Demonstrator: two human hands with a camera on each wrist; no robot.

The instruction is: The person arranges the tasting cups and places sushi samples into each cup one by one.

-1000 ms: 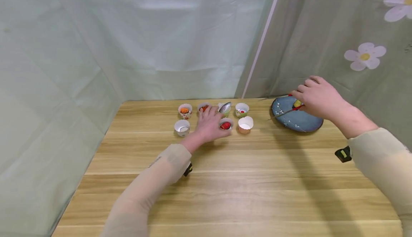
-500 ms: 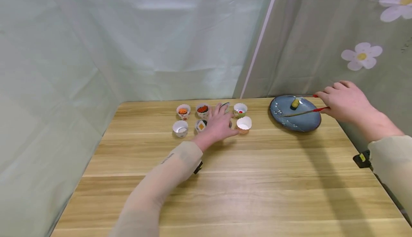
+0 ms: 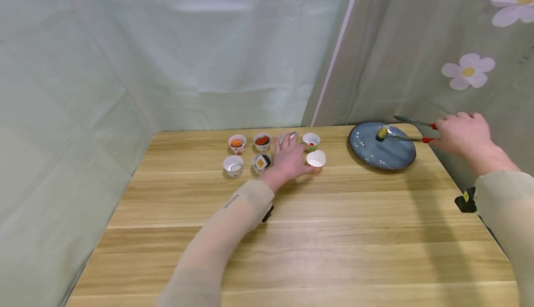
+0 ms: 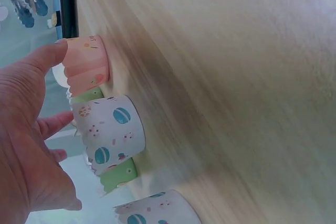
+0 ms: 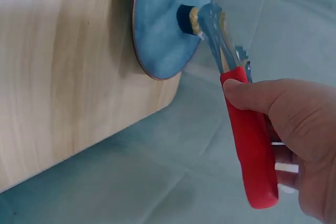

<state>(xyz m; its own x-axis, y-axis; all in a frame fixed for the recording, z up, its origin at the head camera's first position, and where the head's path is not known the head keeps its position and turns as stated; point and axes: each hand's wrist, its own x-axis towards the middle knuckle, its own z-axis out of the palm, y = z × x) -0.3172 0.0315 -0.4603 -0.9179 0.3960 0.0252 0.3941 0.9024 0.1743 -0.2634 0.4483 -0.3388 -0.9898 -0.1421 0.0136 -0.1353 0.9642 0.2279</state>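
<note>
My right hand holds red-handled metal tongs, thumb along one handle. The tongs' arms stand apart beside the blue oval plate. A small dark-wrapped sushi roll with a yellowish top sits on that plate, near one tong tip; whether they touch I cannot tell. My left hand spreads its fingers over the row of paper cups. Its thumb meets the rim of the pink-orange cup. Below the fingers in the left wrist view is a white cup with blue-green prints, mostly hidden from the head view.
Further left stand cups with orange food, red food, a sushi piece, and a white cup. A green cup with something red inside stands behind. Curtains hang behind the wooden table.
My right hand has drawn back to the right with the tongs, which have spread and left the roll on the plate. My left hand has shifted right, reaching the pink-orange cup.
</note>
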